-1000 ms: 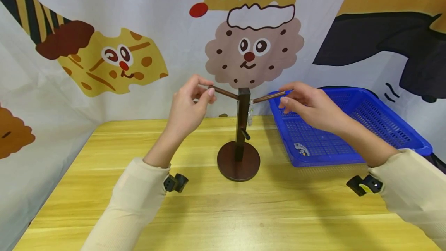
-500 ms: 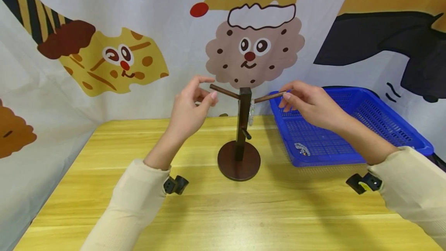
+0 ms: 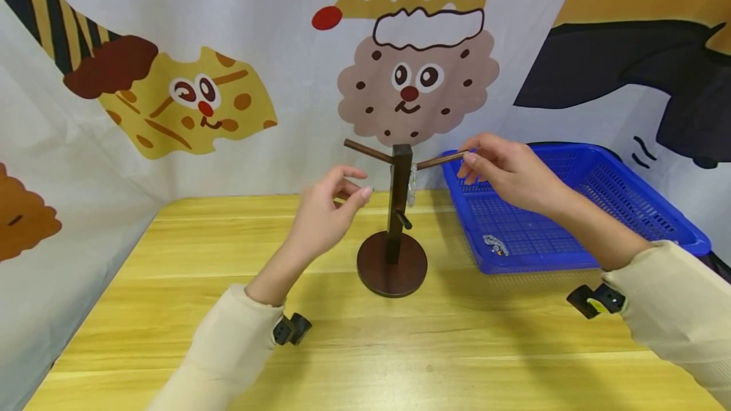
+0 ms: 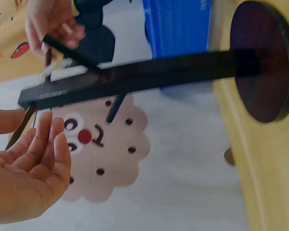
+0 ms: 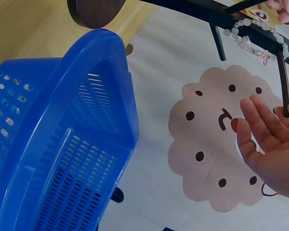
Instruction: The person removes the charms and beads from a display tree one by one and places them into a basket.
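Note:
A dark brown wooden peg stand [image 3: 401,195] rises from a round base [image 3: 391,278] on the table. On its upper right peg [image 3: 440,160] hangs a clear beaded bracelet [image 3: 412,188], close against the post; the right wrist view shows a pink flower charm [image 5: 264,57] on it. My right hand [image 3: 508,173] pinches the outer end of that peg between thumb and forefinger. Left of the post, below the bare upper left peg [image 3: 368,150], my left hand [image 3: 328,211] hovers with loosely bent fingers and holds nothing. A short lower peg [image 3: 403,219] points toward me.
A blue plastic basket [image 3: 468,233] stands to the right of the stand, with another clear beaded bracelet [image 3: 495,245] inside near its front left corner. The yellow wood-grain table [image 3: 365,354] ends at a printed cloth backdrop [image 3: 297,81].
My left hand has left the end of the upper left peg and dropped lower, slightly to the right. My right hand stays at the right peg's end. The stand and bracelets look unmoved.

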A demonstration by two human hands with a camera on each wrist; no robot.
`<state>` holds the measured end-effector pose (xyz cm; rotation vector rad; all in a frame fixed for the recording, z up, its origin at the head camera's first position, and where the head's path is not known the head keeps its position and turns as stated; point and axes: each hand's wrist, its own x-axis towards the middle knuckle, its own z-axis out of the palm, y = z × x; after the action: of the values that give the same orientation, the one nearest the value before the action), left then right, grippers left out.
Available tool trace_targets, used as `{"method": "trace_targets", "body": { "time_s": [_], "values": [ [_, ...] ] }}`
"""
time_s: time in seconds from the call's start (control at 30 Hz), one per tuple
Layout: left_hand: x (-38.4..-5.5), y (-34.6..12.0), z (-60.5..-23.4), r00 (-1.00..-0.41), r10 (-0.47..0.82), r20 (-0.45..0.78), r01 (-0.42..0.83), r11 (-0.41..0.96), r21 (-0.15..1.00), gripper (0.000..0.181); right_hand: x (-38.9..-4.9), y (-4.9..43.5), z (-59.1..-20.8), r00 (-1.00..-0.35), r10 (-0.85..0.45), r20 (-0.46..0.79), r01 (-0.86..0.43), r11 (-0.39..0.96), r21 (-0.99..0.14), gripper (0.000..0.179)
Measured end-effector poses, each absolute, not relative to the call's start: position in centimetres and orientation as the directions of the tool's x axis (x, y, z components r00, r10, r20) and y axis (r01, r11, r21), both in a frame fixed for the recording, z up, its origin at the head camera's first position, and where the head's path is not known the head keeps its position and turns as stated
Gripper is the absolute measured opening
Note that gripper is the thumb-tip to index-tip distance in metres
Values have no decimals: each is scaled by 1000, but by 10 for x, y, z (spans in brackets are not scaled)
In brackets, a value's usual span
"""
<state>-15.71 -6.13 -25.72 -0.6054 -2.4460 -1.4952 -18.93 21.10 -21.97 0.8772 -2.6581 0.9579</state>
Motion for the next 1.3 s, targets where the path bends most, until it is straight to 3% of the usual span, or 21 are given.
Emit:
{"method": "trace_targets", "body": {
  "time_s": [0.5,1.3],
  "values": [
    [-140,-33,-282,-816,366,447,562,321,763,15,-189,212,-220,-807,-471,356,-590,617,-521,20],
    [-136,-34,-282,-838,336,430,536,358,765,7,-179,215,-217,-814,-476,333,-580,633,-513,14]
  ]
}}
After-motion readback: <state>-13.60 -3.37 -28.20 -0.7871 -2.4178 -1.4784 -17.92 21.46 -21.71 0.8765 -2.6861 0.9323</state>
